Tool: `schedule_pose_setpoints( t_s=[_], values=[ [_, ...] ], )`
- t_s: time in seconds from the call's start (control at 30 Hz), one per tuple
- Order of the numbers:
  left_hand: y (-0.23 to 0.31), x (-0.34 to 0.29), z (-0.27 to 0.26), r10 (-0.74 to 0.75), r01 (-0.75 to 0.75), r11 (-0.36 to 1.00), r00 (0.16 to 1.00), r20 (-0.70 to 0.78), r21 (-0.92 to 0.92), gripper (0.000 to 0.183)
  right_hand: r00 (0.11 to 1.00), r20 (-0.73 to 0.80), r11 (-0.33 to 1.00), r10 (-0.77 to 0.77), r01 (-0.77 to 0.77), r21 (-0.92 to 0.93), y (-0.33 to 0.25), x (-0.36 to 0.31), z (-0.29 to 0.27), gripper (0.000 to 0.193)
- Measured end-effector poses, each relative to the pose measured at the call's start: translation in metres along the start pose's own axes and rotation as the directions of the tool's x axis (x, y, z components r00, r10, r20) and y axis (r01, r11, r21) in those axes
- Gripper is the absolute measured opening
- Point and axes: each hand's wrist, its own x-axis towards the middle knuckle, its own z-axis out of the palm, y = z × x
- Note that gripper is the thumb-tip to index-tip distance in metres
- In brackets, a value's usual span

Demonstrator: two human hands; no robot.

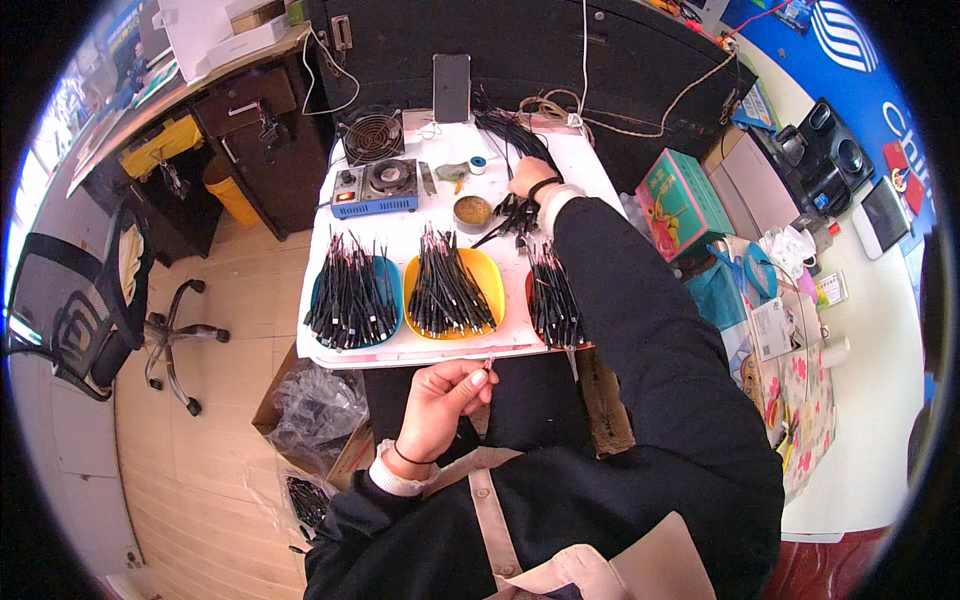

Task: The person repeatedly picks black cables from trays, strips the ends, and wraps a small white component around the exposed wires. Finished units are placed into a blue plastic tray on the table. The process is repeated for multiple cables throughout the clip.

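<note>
Over the table's front edge, my left hand (445, 405) is closed, thumb pressed to finger on something thin and small that I cannot make out. My right hand (533, 178) reaches to the far right of the table, its fingers curled beside a bundle of long black cables (512, 132); what they hold is hidden. Short black cables (518, 215) lie just below that wrist. Along the front stand a blue tray (398, 290), a yellow tray (492, 280) and a red tray (529, 290), each filled with black cables with bare reddish wire ends. My right sleeve partly covers the red one.
Behind the trays are a blue soldering pot unit (375, 205), a round tin (472, 210), a solder spool (478, 164), a small fan (373, 135) and a phone (452, 88). A box with clear plastic (320, 400) sits below left. An office chair (90, 300) stands left.
</note>
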Motion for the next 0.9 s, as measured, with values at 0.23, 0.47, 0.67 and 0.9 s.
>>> schedule_pose_setpoints(
  t_s=[0.23, 0.47, 0.67, 0.9],
  values=[
    [-0.004, -0.001, 0.006, -0.004, 0.006, 0.998, 1.000, 0.026, -0.063, 0.014, 0.990, 0.097, 0.972, 0.101, -0.119, 0.203, 0.035, 0.004, -0.014, 0.048],
    [0.024, -0.004, 0.009, 0.122, -0.122, 0.992, 0.992, -0.007, -0.038, 0.015, 0.984, 0.161, 0.197, -0.080, -0.142, 0.970, 0.000, -0.071, -0.099, 0.016],
    [0.070, 0.009, 0.021, 0.232, -0.224, 0.969, 0.970, 0.074, -0.107, 0.016, 0.920, -0.166, 0.177, -0.356, 0.241, 0.954, -0.049, -0.243, -0.100, 0.009],
    [0.120, 0.017, 0.038, 0.451, -0.451, 0.892, 0.891, 0.050, 0.001, 0.017, 0.847, -0.182, 0.566, -0.499, 0.478, 0.672, -0.076, -0.378, -0.010, 0.015]
  ],
)
